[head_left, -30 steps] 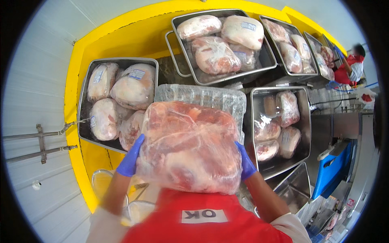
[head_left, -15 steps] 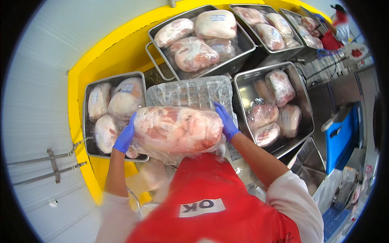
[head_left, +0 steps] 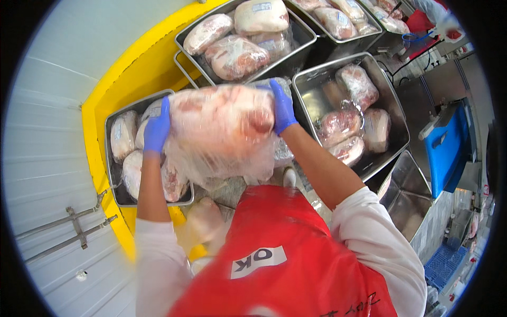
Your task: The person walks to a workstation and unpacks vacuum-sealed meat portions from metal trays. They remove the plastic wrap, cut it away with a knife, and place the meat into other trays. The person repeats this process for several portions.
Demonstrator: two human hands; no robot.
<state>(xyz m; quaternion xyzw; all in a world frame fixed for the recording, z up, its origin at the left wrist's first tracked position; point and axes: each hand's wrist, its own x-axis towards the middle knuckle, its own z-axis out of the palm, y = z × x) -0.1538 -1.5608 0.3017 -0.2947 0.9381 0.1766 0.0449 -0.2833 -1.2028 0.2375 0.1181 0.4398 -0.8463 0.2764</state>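
Observation:
A large pale pink cut of meat (head_left: pixel 219 119) in loose clear plastic wrap is held up level in front of me, slightly blurred by motion. Gripping its left end is my left hand (head_left: pixel 158 128), in a blue glove. My right hand (head_left: pixel 284 108), gloved the same way, presses on the right end. Slack wrap hangs below the meat. Behind it, mostly hidden, lies a plastic-covered block (head_left: pixel 283 152). Left of my left hand, a metal tub (head_left: pixel 110 182) contains several wrapped meat pieces (head_left: pixel 124 136).
A handled metal tub (head_left: pixel 311 39) of wrapped meat stands beyond, with another tub (head_left: pixel 364 38) beside it. Right of me are a meat tub (head_left: pixel 404 124), a smaller metal bin (head_left: pixel 409 208) and a blue board (head_left: pixel 449 148). Another person's sleeve (head_left: pixel 430 10) shows far right.
Both hands have lifted the meat and shifted it farther from my body, slightly left. It now covers most of the plastic-covered block. The whole view has tilted a little.

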